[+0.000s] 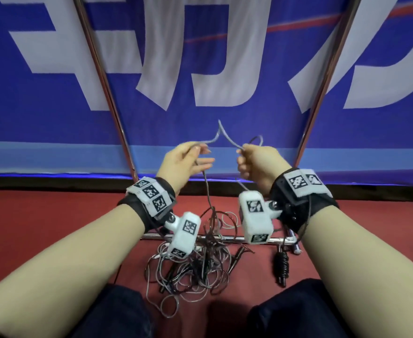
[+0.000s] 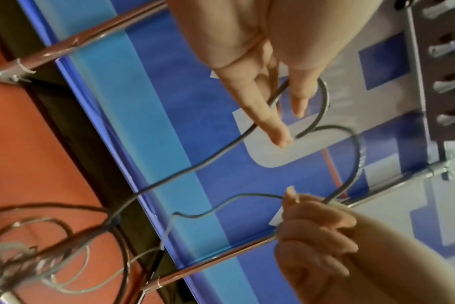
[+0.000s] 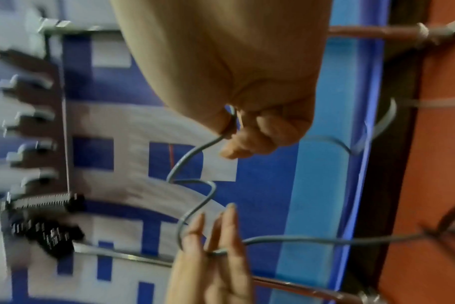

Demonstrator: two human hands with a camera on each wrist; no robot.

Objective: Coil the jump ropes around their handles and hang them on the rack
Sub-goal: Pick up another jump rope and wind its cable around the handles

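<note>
Two hands are raised side by side in front of a blue banner (image 1: 268, 111) with large white lettering, and a grey jump rope (image 1: 221, 132) runs between them. The left hand (image 1: 184, 164) has its fingers mostly straight; the rope passes between the fingers (image 2: 266, 115) and bends round them, pinched lightly near the fingertips. The right hand (image 1: 259, 164) is curled into a fist round the same rope, which comes out by the thumb and arcs in a kinked peak to the left hand. From the left hand the rope drops down to the red floor (image 1: 42, 228).

On the floor, near the person's knees, lies a tangle of ropes (image 1: 195, 267), some dark and some pale grey, heaped over and under a chrome base bar (image 1: 227, 237) of the rack. To the right of the tangle a black handle with rope coiled round it (image 1: 282, 264) lies on the floor, just beside the right end of the bar. Two chrome uprights (image 1: 103, 76) of the rack slant up on the left and right in front of the banner. In the wrist views a brown panel with a row of metal hooks (image 2: 447, 86) sits at the top of the rack, and the right wrist view, though blurred, shows a dark coiled bundle (image 3: 50, 232) beside that hook panel. Both wrists wear black straps with white marker tags and small white cameras.
</note>
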